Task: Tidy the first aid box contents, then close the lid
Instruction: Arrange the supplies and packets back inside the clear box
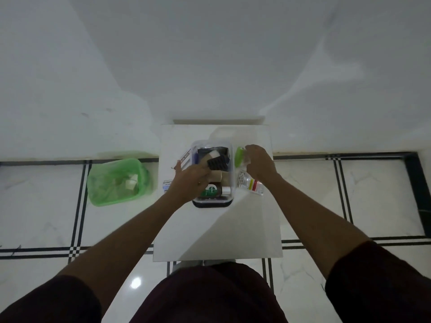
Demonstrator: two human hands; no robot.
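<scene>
A clear first aid box (231, 145) with a dark base stands open on a small white table (217, 229). Inside lie a dark pouch, a black blister strip (218, 163), a brown roll and a brown bottle with a green label (211, 191). My left hand (189, 180) reaches into the box and its fingers touch the black blister strip. My right hand (260, 163) is right of the box, closed on a small clear item next to a green tube (239, 155). A clear sachet with red and yellow print (250, 184) lies below that hand.
A clear lid (221, 134) lies behind the box. A white antiseptic packet (167, 184) and a striped box (185, 158) sit left of the first aid box. On the tiled floor to the left stands a green bin (116, 183) with scraps inside.
</scene>
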